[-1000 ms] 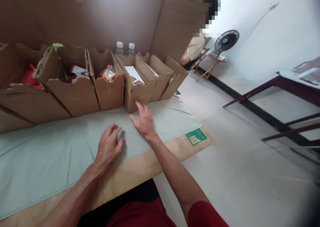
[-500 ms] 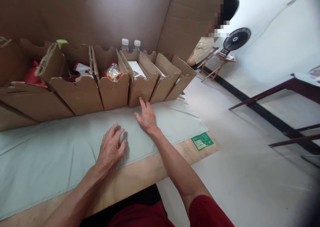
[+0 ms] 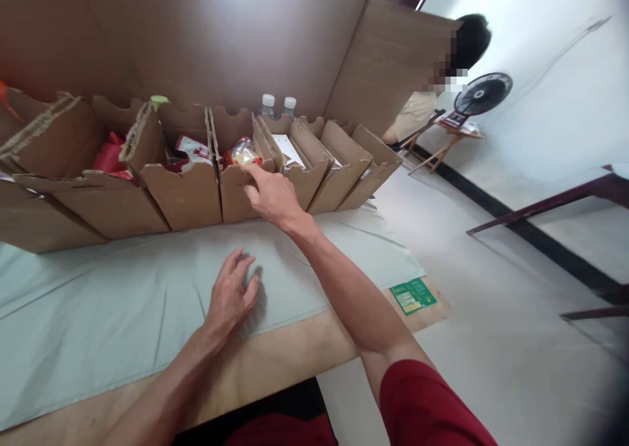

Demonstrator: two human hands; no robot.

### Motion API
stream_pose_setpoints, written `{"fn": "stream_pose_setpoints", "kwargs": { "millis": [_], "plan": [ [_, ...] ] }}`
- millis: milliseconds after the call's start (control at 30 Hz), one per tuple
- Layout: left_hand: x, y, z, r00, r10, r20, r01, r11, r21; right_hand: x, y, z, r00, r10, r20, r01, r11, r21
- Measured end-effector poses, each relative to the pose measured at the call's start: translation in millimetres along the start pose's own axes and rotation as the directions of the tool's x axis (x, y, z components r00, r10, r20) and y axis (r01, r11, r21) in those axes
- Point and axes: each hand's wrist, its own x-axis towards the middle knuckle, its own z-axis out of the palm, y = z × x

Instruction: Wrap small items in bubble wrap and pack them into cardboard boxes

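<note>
My right hand [image 3: 275,196] is raised at the front of a cardboard bin [image 3: 240,204], its index finger stretched toward a clear and red food packet [image 3: 243,151] inside. Whether the fingertip touches the packet I cannot tell. Thumb and index are apart, and the other fingers are partly hidden. My left hand [image 3: 233,295] hovers over or rests on the pale green cloth [image 3: 122,302], fingers loosely spread and holding nothing. To the right, the neighbouring bin contains a white box [image 3: 288,151]. A bin to the left has a dark red and white packet [image 3: 194,150].
Farther left, a red packet [image 3: 112,154] lies in another bin. Behind the row stand two white-capped bottles [image 3: 268,102] and a tall cardboard panel [image 3: 221,46]. A green card [image 3: 413,296] lies at the wooden table's right end. Another person sits beyond the panel, near a fan [image 3: 483,95].
My right hand has risen from the cloth to the packet's bin, moving left along the row. My left hand keeps its place over the cloth. The whole view has shifted slightly.
</note>
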Motion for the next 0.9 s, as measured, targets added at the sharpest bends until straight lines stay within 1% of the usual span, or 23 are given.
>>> {"fn": "stream_pose_setpoints", "kwargs": {
  "millis": [67,100,167,233,300,367,400,433,467,500,533,567,600,633,667,700,733,800,867,900],
  "plan": [
    [5.8,4.5,-7.1,0.996,-0.064,-0.070,0.058,0.995,-0.078,3.2,-4.5,3.4,1.000,0.022,0.014,-0.021,0.998,-0.057],
    [9.1,6.6,-11.7,0.989,-0.087,-0.118,0.074,0.991,-0.107,-1.4,-5.2,5.2,1.000,0.030,0.007,-0.029,0.997,-0.064],
    [16.0,9.2,-22.0,0.965,-0.117,-0.233,0.083,0.985,-0.150,-23.3,-3.8,6.7,1.000,0.027,-0.015,-0.028,0.998,-0.049],
    [22.7,8.8,-32.9,0.923,-0.146,-0.357,0.082,0.979,-0.188,-60.0,1.6,3.2,0.998,-0.017,-0.054,0.017,1.000,0.001],
    [27.8,6.4,-43.3,0.873,-0.201,-0.445,0.099,0.966,-0.241,-105.9,11.6,-6.5,0.987,-0.111,-0.117,0.121,0.990,0.074],
    [29.5,4.8,-53.1,0.831,-0.276,-0.484,0.133,0.942,-0.308,-153.5,27.1,-21.6,0.955,-0.229,-0.186,0.257,0.956,0.141],
    [28.5,5.4,-57.5,0.817,-0.307,-0.488,0.146,0.929,-0.340,-176.0,36.8,-30.0,0.939,-0.276,-0.204,0.311,0.936,0.168],
    [26.1,7.2,-61.6,0.814,-0.328,-0.480,0.154,0.918,-0.367,-196.8,47.4,-38.2,0.932,-0.292,-0.214,0.334,0.921,0.201],
    [22.4,10.3,-65.2,0.822,-0.337,-0.459,0.158,0.909,-0.385,-215.6,58.6,-45.3,0.937,-0.257,-0.237,0.312,0.920,0.236],
    [17.6,14.5,-68.1,0.840,-0.333,-0.427,0.157,0.904,-0.397,-232.5,70.0,-50.8,0.945,-0.161,-0.283,0.240,0.931,0.273],
    [12.0,19.4,-70.1,0.865,-0.319,-0.386,0.152,0.902,-0.405,-247.6,81.0,-54.2,0.940,-0.020,-0.342,0.138,0.936,0.323],
    [6.0,24.7,-71.1,0.891,-0.301,-0.340,0.147,0.900,-0.411,-261.0,91.2,-55.2,0.908,0.142,-0.393,0.025,0.921,0.390],
    [0.1,29.8,-71.1,0.916,-0.279,-0.289,0.143,0.899,-0.413,-272.8,100.0,-53.7,0.861,0.292,-0.417,-0.073,0.882,0.466],
    [-5.3,34.3,-70.1,0.937,-0.256,-0.239,0.139,0.899,-0.416,-283.0,107.0,-50.1,0.820,0.404,-0.405,-0.143,0.830,0.539],
    [-10.0,38.1,-68.0,0.953,-0.237,-0.190,0.138,0.895,-0.423,-291.2,111.7,-44.7,0.806,0.467,-0.363,-0.185,0.782,0.595],
    [-13.9,41.0,-65.1,0.965,-0.224,-0.136,0.145,0.888,-0.436,-297.3,114.0,-38.1,0.823,0.481,-0.303,-0.207,0.750,0.629],
    [-16.9,43.1,-61.6,0.973,-0.217,-0.074,0.162,0.879,-0.448,-300.8,113.8,-31.0,0.853,0.463,-0.242,-0.219,0.737,0.640],
    [-20.3,45.6,-54.4,0.975,-0.220,0.039,0.213,0.860,-0.463,-298.6,107.3,-17.8,0.904,0.400,-0.152,-0.230,0.753,0.616],
    [-20.2,47.2,-49.4,0.967,-0.237,0.089,0.251,0.849,-0.464,-283.5,97.7,-9.4,0.931,0.351,-0.097,-0.233,0.778,0.584],
    [-18.7,47.9,-48.5,0.966,-0.245,0.086,0.257,0.850,-0.461,-271.6,94.1,-7.4,0.937,0.339,-0.086,-0.230,0.782,0.579]
  ]
}}
